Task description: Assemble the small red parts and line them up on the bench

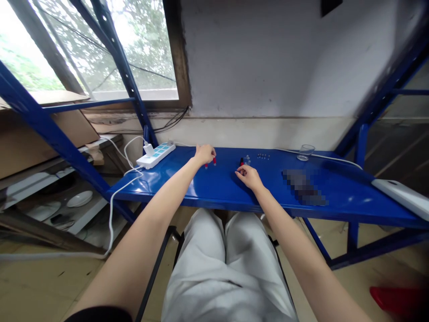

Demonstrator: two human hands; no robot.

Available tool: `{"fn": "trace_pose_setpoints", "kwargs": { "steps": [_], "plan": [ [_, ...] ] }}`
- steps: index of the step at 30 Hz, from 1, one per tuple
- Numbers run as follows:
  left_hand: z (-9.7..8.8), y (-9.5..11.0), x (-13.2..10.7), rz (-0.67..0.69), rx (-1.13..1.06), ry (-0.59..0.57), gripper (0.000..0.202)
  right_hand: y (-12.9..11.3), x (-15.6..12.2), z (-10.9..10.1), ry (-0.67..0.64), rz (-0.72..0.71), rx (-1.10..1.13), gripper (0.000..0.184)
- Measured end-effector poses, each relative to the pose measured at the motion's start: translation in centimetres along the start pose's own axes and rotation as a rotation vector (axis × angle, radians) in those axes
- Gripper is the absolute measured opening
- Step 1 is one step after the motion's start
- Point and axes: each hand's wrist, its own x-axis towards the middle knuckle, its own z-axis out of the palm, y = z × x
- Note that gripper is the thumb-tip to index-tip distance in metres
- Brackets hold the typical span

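Note:
Over the far left part of the blue table point(228, 192), my left hand point(204, 154) is closed, its fingertips at a small red piece with a clear end point(215, 162). A similar small red piece point(206, 166) stands just below that hand. My right hand point(250, 176) is curled, thumb and fingers pressed together; whatever is between them is too small to make out. Right behind it are a red and black piece point(241, 162), partly covered by the fingers, and several small clear pieces point(247, 159). Several tiny beads or balls point(263, 156) lie in rows to the right.
A white power strip point(156, 155) with a plugged-in cable occupies the left end. To the right are a clear glass cup point(305, 152), a blurred-out dark object point(303, 188) and a white device point(402, 197). Blue metal posts point(360, 145) flank the table; a wall stands behind.

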Motion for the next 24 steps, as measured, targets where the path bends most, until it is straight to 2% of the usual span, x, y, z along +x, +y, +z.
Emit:
{"fn": "trace_pose_setpoints", "kwargs": {
  "steps": [8,24],
  "plan": [
    [0.9,-0.9,-0.6,0.071,0.11,-0.041,0.023,-0.1,0.0,-0.1,-0.003,0.01,0.008,0.02],
    [1.1,-1.3,-0.8,0.068,0.143,-0.065,0.02,-0.4,0.0,-0.2,-0.009,0.014,0.009,0.022]
  ]
}}
